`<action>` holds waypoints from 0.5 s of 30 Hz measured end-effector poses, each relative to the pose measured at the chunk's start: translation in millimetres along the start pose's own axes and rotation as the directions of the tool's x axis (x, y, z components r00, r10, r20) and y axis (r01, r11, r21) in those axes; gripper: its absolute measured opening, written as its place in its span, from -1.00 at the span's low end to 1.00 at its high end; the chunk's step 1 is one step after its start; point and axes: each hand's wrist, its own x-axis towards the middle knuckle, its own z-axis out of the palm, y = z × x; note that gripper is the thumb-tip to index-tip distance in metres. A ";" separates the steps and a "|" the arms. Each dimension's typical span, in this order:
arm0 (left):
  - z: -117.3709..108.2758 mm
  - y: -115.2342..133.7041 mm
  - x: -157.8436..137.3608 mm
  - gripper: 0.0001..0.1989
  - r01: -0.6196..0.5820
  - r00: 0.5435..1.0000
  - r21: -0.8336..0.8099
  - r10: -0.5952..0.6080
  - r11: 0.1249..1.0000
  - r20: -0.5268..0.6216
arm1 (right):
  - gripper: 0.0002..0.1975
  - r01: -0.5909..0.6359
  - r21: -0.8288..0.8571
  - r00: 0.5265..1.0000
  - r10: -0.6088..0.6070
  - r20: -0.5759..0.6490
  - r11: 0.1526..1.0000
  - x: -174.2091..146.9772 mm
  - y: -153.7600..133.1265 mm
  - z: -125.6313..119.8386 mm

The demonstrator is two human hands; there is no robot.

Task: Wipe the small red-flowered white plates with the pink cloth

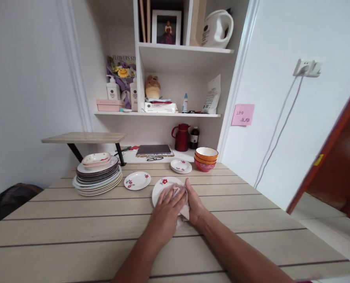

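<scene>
A white plate [157, 191] with red flowers is in front of me, tilted slightly toward me. My left hand [166, 210] presses a pale pink cloth [184, 212] against the plate's face, its fingers bent over the cloth. At the plate's right edge, my right hand [195, 202] grips the rim with the thumb up, and part of the cloth hangs between the two hands. My right fingers are mostly hidden behind the plate and cloth. Just left of it, an oval flowered plate [137, 181] lies flat on the table.
A tall stack of plates [97, 182], topped by small dishes [96, 158], stands at the left beside a small raised shelf [83, 137]. Farther back are small flowered plates [181, 166], stacked bowls [205, 159], a red jug [181, 137], a dark bottle [194, 138] and glasses [154, 158].
</scene>
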 end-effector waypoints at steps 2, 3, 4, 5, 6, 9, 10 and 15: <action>-1.5 2.7 0.3 -0.25 0.048 0.999 0.019 -0.048 0.999 -0.014 | -0.27 0.018 0.004 1.000 -0.018 -0.003 1.000 0.7 1.5 -0.1; -2.0 4.1 0.6 -0.26 0.080 0.996 0.032 -0.079 0.996 -0.033 | -0.28 0.035 0.009 0.999 -0.035 -0.005 0.999 0.9 2.6 0.5; -2.2 5.5 1.1 -0.26 0.115 0.992 0.046 -0.112 0.992 -0.057 | -0.29 0.059 0.012 0.998 -0.059 -0.004 0.998 1.0 3.8 1.3; -2.2 6.7 1.6 -0.26 0.148 0.986 0.059 -0.143 0.987 -0.082 | -0.30 0.084 0.010 0.997 -0.084 -0.003 0.996 1.0 5.0 2.4; -2.0 7.7 2.2 -0.26 0.181 0.979 0.070 -0.173 0.981 -0.105 | -0.31 0.109 0.004 0.994 -0.109 0.001 0.994 1.0 6.3 3.6; -1.2 8.5 3.7 -0.27 0.261 0.959 0.103 -0.246 0.960 -0.142 | -0.33 0.162 -0.012 0.986 -0.161 0.037 0.987 2.0 9.8 6.3; -1.0 8.3 4.1 -0.28 0.289 0.951 0.113 -0.271 0.951 -0.150 | -0.34 0.172 -0.012 0.984 -0.171 0.057 0.985 2.6 10.8 6.6; -1.2 6.9 6.3 -0.39 0.441 0.892 0.153 -0.412 0.884 -0.187 | -0.40 0.221 -0.025 0.967 -0.215 0.138 0.975 6.4 15.2 5.8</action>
